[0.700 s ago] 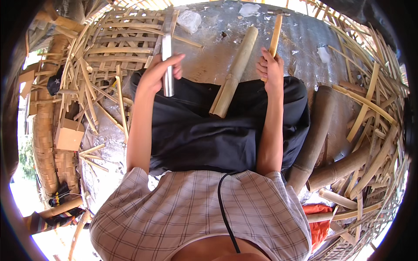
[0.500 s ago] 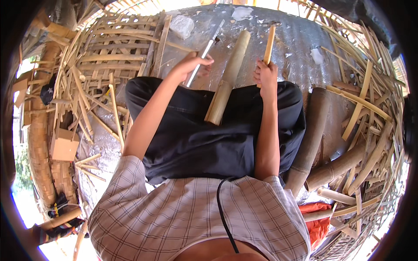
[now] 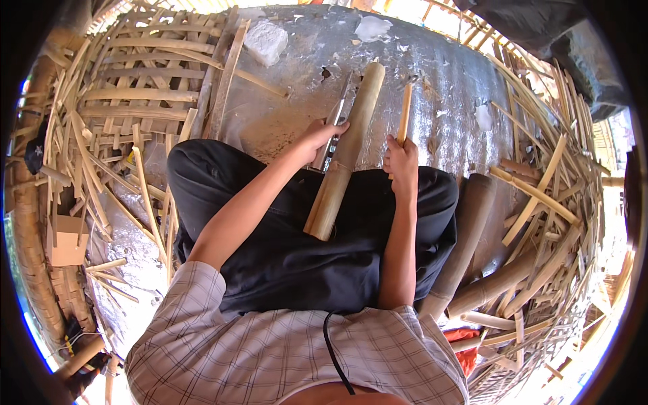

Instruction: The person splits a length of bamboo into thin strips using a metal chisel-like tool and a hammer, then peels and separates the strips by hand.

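Bamboo tube (image 3: 347, 142) slants outward between metal blade (image 3: 340, 108) and hammer (image 3: 405, 115)

The bamboo tube lies centrally before the person, its near end over the dark trousers (image 3: 297, 270) and its far end over the grey sheet floor (image 3: 445, 128); its long axis runs away from the body and leans to the right, so the far end sits further right than the near one; a raised node rings it around the middle, and a lengthwise line marks the left side of its near part.

The left hand (image 3: 318, 138) grasps the long, narrow, silvery blade just left of the tube; the blade's long axis runs roughly alongside the tube's, its far end also pointing away and to the right; whether blade or fingers touch the tube, I cannot tell.

The right hand (image 3: 403, 164), fingers curled round the wooden handle, clenches the hammer to the right of the tube; the handle points away from the body with a slight rightward lean, its metal head at the far end, apart from the tube.

Woven bamboo lattice (image 3: 145, 81) lies at the far left, with a whitish lump (image 3: 266, 43) near it; a thick bamboo pole (image 3: 466, 236) slants beside the right knee; pale strips (image 3: 540, 192) lie heaped beyond that.
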The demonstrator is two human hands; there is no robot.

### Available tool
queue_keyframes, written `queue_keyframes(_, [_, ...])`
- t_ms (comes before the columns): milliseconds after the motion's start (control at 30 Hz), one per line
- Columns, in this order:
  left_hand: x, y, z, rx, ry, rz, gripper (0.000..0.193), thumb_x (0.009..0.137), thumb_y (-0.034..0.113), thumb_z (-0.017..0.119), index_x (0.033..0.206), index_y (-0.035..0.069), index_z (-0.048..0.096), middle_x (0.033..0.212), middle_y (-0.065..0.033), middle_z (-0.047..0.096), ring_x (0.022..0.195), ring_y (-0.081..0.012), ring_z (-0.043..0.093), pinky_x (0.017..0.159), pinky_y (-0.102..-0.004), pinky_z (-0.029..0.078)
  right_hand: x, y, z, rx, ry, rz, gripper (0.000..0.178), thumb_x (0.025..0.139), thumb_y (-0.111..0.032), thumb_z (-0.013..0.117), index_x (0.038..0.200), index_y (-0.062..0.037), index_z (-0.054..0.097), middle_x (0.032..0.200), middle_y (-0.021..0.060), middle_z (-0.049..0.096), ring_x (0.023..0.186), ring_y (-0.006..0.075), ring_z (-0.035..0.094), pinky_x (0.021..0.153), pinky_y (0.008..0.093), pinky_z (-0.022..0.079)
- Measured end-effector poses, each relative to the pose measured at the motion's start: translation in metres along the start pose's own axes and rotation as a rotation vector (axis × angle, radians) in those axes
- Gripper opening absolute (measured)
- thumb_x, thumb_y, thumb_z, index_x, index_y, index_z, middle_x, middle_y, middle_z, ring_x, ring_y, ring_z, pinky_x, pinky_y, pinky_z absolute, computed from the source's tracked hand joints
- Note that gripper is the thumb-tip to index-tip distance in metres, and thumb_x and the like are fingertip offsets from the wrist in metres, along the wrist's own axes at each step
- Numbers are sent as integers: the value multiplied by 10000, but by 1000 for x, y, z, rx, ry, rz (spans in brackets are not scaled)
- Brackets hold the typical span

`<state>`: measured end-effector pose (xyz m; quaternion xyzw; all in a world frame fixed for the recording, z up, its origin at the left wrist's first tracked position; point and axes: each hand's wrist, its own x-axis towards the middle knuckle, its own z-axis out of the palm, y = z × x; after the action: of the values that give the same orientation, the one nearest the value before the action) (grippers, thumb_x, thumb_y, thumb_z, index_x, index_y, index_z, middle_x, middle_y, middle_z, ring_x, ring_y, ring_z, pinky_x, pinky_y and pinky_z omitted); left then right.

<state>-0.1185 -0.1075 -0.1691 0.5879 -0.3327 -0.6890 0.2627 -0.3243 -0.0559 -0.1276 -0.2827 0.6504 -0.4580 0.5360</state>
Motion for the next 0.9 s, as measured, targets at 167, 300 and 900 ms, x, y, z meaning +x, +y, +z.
queue_keyframes(167, [13, -3, 1, 96, 127, 218, 346, 869, 295, 800, 1055, 22, 694, 839, -46, 680, 731, -118, 615, 626, -317, 487, 8, 11, -1, -385, -68, 103, 225, 1022, -213, 594, 910, -54, 481, 650, -40, 399, 487, 56, 373, 409, 235, 304])
queue_keyframes(300, [16, 2, 0, 159, 126, 313, 388, 880, 273, 784, 1126, -6, 674, 875, -51, 687, 758, -116, 610, 664, -314, 488, 4, -2, 2, -160, -188, 256, 216, 1023, -189, 568, 883, -73, 451, 634, -44, 368, 459, 68, 335, 395, 250, 273])
queue_keyframes(900, [-2, 47, -44, -239, -18, 235, 558, 783, 370, 891, 1168, 43, 655, 937, -9, 691, 775, -108, 637, 611, -273, 476, -22, -27, 0, 279, -731, 208, 278, 1065, -246, 538, 836, -144, 417, 626, -71, 315, 455, 10, 260, 351, 194, 196])
